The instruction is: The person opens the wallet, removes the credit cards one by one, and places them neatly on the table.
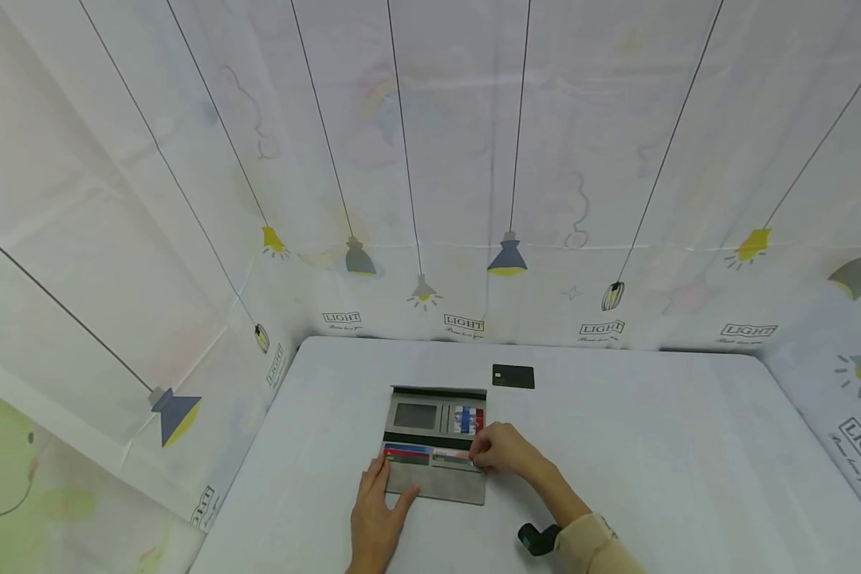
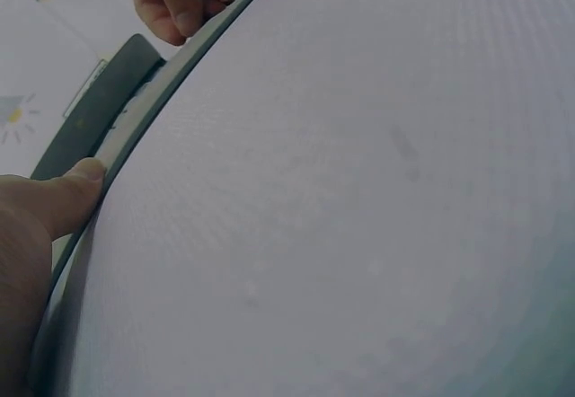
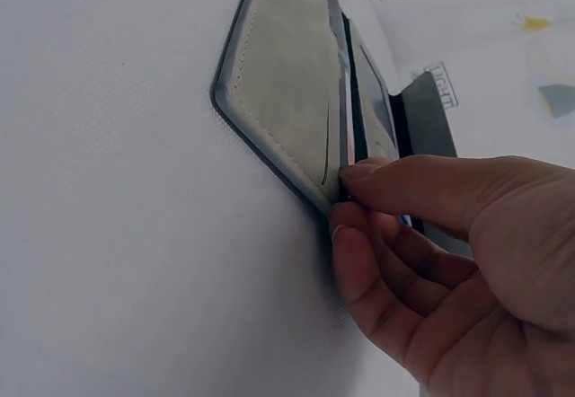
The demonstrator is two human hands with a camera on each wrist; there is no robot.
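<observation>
A grey wallet (image 1: 436,485) lies unfolded on the white table (image 1: 653,446), between the two hands and under their fingertips. The right hand (image 1: 505,448) pinches at its right edge with thumb and fingertips; whether a card is caught there too cannot be told. The left hand (image 1: 376,522) rests with fingers extended on the opposite edge, thumb on the near border.

The wallet's near half, just left of the pinch, is mottled soft grey with a dark rim and, in the right wrist view, a line of stitching and a thin slit. Blue, red and dark cards (image 1: 406,454) fill the slots beside the left fingertips. Beyond the grip, past a black fold, the far half has a dark window (image 1: 415,415) and a blue, white and red insert (image 1: 466,420). Farther past the right hand lies a black card (image 1: 513,376), apart from the wallet.
</observation>
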